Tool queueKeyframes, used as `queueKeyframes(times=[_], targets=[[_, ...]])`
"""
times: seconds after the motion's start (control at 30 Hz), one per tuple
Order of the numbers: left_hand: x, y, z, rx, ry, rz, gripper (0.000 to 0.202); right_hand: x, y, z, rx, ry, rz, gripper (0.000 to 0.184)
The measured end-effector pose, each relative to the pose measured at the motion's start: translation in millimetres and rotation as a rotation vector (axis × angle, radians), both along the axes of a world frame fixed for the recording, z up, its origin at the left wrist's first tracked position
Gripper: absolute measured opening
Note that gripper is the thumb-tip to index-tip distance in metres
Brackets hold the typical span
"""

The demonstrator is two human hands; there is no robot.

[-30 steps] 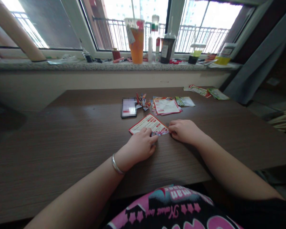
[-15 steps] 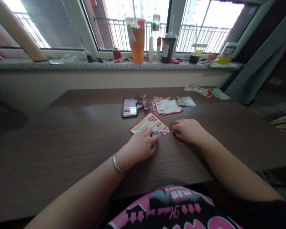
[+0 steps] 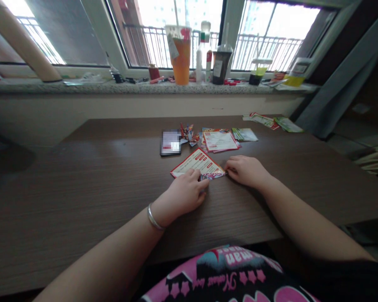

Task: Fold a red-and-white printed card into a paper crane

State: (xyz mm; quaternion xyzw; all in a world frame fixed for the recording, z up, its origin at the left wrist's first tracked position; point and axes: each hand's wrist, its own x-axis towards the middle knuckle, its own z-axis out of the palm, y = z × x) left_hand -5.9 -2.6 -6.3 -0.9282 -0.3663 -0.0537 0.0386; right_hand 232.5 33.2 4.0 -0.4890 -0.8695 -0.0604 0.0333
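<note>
A sheet of printed paper [image 3: 195,161] with a red border lies turned cornerwise on the table, its near edge folded up in a narrow colourful strip. Across that fold rests my left hand [image 3: 190,188], fingers apart and pressing down on the paper; a silver bangle circles the wrist. My right hand [image 3: 244,170] has its fingers closed at the sheet's right corner, thumb and forefinger pinching the tip. The fingers partly hide that corner, and my left hand covers part of the near edge.
Behind the sheet are a phone-like device [image 3: 170,142], a crumpled or folded paper piece [image 3: 189,135], a stack of printed sheets [image 3: 220,141] and green-edged papers [image 3: 245,134]. More paper strips [image 3: 264,120] lie at the far right. Cups and bottles line the windowsill [image 3: 138,87].
My right hand has shifted slightly left, onto the sheet's right corner. My left hand and the fold look nearly the same; the whole view has moved a little.
</note>
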Motion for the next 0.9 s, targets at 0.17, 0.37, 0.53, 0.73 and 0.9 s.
queueKeyframes(times=[0.17, 0.37, 0.53, 0.73, 0.9], targets=[[0.3, 0.1, -0.8, 0.005, -0.009, -0.006, 0.031, -16.1, -6.7, -7.9, -0.023, 0.130, 0.287, 0.023], [0.1, -0.1, 0.4, -0.003, -0.011, -0.002, 0.032, -22.3, -6.8, -12.7, 0.005, 0.086, 0.305, 0.025], [0.3, 1.1, -0.3, -0.015, -0.037, -0.017, 0.036, -19.6, -4.4, -15.4, 0.054, 0.065, 0.314, 0.028], [5.4, 9.1, -8.6, 0.047, -0.050, 0.002, 0.037, -22.3, -1.8, -19.6, 0.076, 0.038, 0.297, 0.030], [9.3, 14.7, -12.7, 0.079, -0.051, -0.001, 0.036, -27.6, -4.2, -18.3, 0.085, -0.005, 0.293, 0.029]])
